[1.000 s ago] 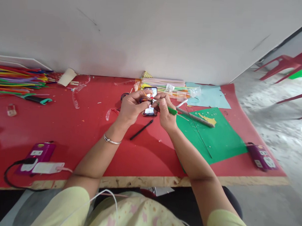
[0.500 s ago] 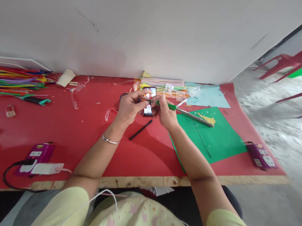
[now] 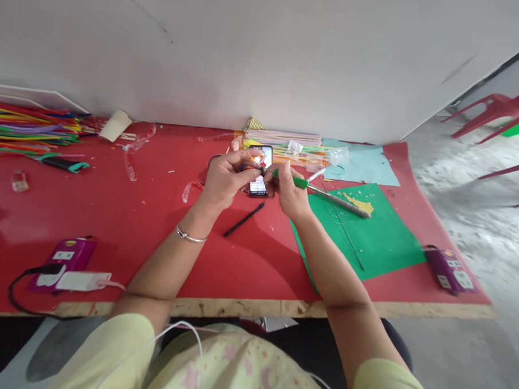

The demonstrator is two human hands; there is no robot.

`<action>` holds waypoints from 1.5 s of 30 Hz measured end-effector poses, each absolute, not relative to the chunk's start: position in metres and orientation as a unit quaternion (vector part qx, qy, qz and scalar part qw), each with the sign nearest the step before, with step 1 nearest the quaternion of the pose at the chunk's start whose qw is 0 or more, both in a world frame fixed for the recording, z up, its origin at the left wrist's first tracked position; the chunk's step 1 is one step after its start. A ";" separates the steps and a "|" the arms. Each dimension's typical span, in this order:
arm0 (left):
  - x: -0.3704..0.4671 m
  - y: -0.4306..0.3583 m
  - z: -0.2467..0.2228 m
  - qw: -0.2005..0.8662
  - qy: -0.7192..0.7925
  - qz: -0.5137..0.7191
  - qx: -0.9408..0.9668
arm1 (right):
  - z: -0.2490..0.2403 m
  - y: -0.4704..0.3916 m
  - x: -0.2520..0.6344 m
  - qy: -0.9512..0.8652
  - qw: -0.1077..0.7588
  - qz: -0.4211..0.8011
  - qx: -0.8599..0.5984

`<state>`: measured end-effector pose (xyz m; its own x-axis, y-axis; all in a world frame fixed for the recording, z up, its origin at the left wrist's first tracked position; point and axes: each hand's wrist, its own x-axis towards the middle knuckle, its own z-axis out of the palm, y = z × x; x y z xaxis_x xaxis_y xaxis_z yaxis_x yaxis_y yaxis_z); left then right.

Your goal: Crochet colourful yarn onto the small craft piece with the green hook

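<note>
My left hand (image 3: 226,177) pinches a small dark piece (image 3: 261,171), too small to make out clearly. Close beside it on the right, my right hand (image 3: 291,195) is closed around a green-handled tool (image 3: 300,183), with the thumb lying on top. Beneath and behind the fingers lies a lit phone (image 3: 258,186) on the red table (image 3: 155,224). A black pen-like stick (image 3: 244,219) rests just in front of the phone. A thin dark wire (image 3: 347,241) slants across the green sheet (image 3: 381,246) at my right.
Coloured pipe cleaners (image 3: 34,128) and a black-and-teal tool (image 3: 63,163) lie at the far left. Purple power strips (image 3: 77,254) (image 3: 448,268) sit at both ends. Pale stems (image 3: 283,136), small plastic bags and a light blue sheet (image 3: 372,165) line the wall.
The camera view has shifted slightly. Both hands stay close together in nearly the same pose, still holding the dark piece and the green-handled tool.
</note>
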<state>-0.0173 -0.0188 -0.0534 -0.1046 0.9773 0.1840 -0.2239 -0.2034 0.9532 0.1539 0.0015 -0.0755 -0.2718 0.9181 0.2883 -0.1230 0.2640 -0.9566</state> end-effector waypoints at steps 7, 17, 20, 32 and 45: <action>-0.018 -0.020 -0.055 0.445 0.404 0.630 0.493 | -0.066 -0.001 0.154 -0.614 0.528 0.469 -0.352; -0.016 -0.018 -0.058 0.469 0.397 0.626 0.481 | -0.075 0.005 0.154 -0.603 0.526 0.488 -0.349; -0.016 -0.018 -0.058 0.473 0.399 0.622 0.480 | -0.078 0.006 0.153 -0.594 0.527 0.491 -0.359; -0.016 -0.019 -0.056 0.472 0.403 0.622 0.476 | -0.080 0.006 0.153 -0.586 0.503 0.525 -0.358; -0.015 -0.021 -0.052 0.480 0.404 0.620 0.470 | -0.079 0.005 0.153 -0.586 0.514 0.511 -0.362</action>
